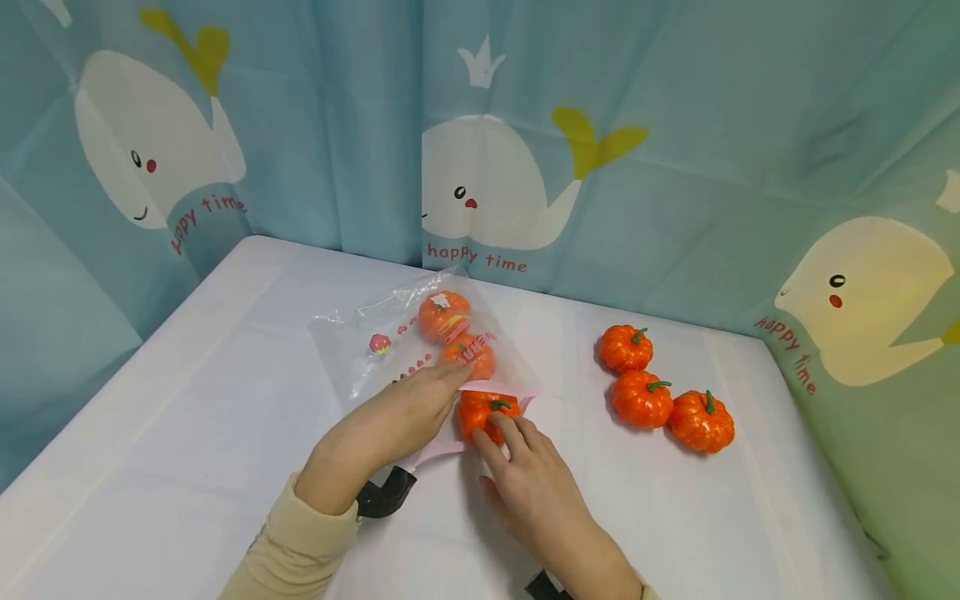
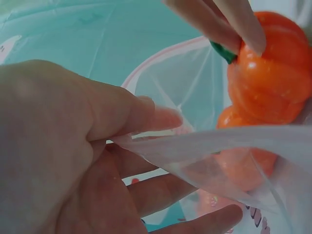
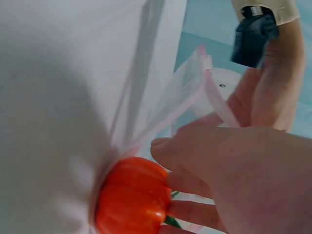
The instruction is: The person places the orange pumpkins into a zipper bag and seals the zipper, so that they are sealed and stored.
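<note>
A clear plastic zip bag (image 1: 352,367) with a pink-edged mouth and strawberry prints lies on the table. Two small orange toy pumpkins (image 1: 444,315) show inside it. A third orange pumpkin (image 1: 474,408) with a green stem sits in the bag's mouth. My left hand (image 1: 405,417) holds the upper edge of the mouth, thumb (image 2: 161,117) inside and fingers spread outside. My right hand (image 1: 532,479) touches the third pumpkin near its stem with extended fingertips. In the right wrist view, its thumb (image 3: 163,146) stays off the pumpkin.
Three more orange pumpkins (image 1: 642,400) are grouped on the right part of the white table (image 1: 165,433). A blue-green curtain (image 1: 360,125) with whale prints hangs behind the table and along its sides. Black wrist-camera straps (image 1: 386,492) show near both wrists.
</note>
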Demonstrator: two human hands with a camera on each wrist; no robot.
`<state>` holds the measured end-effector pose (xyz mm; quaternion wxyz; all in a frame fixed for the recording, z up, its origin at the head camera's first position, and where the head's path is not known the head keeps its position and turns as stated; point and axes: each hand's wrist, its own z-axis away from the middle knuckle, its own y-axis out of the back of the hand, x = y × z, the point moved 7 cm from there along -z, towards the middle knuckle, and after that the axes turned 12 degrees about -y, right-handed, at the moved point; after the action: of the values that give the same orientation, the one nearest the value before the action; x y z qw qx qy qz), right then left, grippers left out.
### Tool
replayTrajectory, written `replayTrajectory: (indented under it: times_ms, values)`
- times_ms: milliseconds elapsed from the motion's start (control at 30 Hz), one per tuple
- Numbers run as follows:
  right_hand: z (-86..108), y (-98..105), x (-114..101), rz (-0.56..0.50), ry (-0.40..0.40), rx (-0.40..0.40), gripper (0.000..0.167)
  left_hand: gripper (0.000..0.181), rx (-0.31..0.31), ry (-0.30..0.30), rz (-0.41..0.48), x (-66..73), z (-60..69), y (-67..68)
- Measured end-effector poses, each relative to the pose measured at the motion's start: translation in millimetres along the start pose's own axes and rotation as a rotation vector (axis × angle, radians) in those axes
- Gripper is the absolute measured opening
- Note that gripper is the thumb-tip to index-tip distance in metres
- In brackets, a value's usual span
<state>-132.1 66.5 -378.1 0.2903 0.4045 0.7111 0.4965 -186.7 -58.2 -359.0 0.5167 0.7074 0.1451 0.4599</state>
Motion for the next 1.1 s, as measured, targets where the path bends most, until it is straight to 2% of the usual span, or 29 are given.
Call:
replayTrajectory:
  times_ms: [33,100,200,267,333,400,467,567,633,700,767,933,1000,1100]
  values:
    - [0.2,-2.0,-0.1,0.001,-0.002,-0.003,0.057,0.045,-0.003,-0.033,-0.037,1.7,0.8,-0.3]
    - [0.1,-6.4,-0.2,0.009,-0.008,-0.007,0.061,0.046,0.005,-0.051,-0.039,3.0,2.2,-0.3]
    - [-1.2,-10.9,0.4,0.011,-0.014,-0.001,0.066,0.047,0.019,-0.112,-0.088,7.8,3.7,1.8]
    - [-1.8,-14.1,0.4,0.014,-0.014,0.001,0.068,0.048,0.021,-0.132,-0.118,9.9,5.6,2.5]
    - [-2.2,-17.3,0.6,0.018,-0.016,-0.002,0.069,0.049,-0.008,-0.181,-0.237,13.4,8.4,1.2]
    - [-2.9,-20.2,1.1,0.026,-0.019,-0.008,0.071,0.048,-0.021,-0.192,-0.245,14.4,9.0,-0.2]
    - [-4.5,-22.3,1.5,0.036,-0.021,-0.006,0.073,0.045,-0.032,-0.184,-0.201,14.1,7.6,-1.6]
    - [-7.2,-23.3,2.2,0.049,-0.023,0.008,0.074,0.043,-0.024,-0.113,-0.015,10.6,2.7,-2.9]
    - [-8.5,-24.1,2.9,0.059,-0.024,0.011,0.075,0.043,-0.025,-0.091,0.032,9.4,0.8,-3.5]
    - [-8.8,-25.3,3.8,0.062,-0.031,-0.003,0.075,0.044,-0.030,-0.082,0.045,8.8,0.4,-4.0]
    - [-8.4,-26.9,5.5,0.056,-0.046,-0.030,0.077,0.044,-0.034,-0.116,0.015,10.7,1.2,-4.3]
    - [-7.8,-29.7,10.9,0.040,-0.100,-0.089,0.078,0.043,-0.025,-0.157,0.047,14.7,0.7,-5.4]
    - [-8.2,-30.1,12.4,0.041,-0.111,-0.099,0.078,0.044,-0.020,-0.136,0.082,14.0,-0.3,-5.8]
    - [-8.7,-30.9,14.6,0.041,-0.117,-0.103,0.078,0.044,-0.014,-0.112,0.072,12.7,-1.4,-6.6]
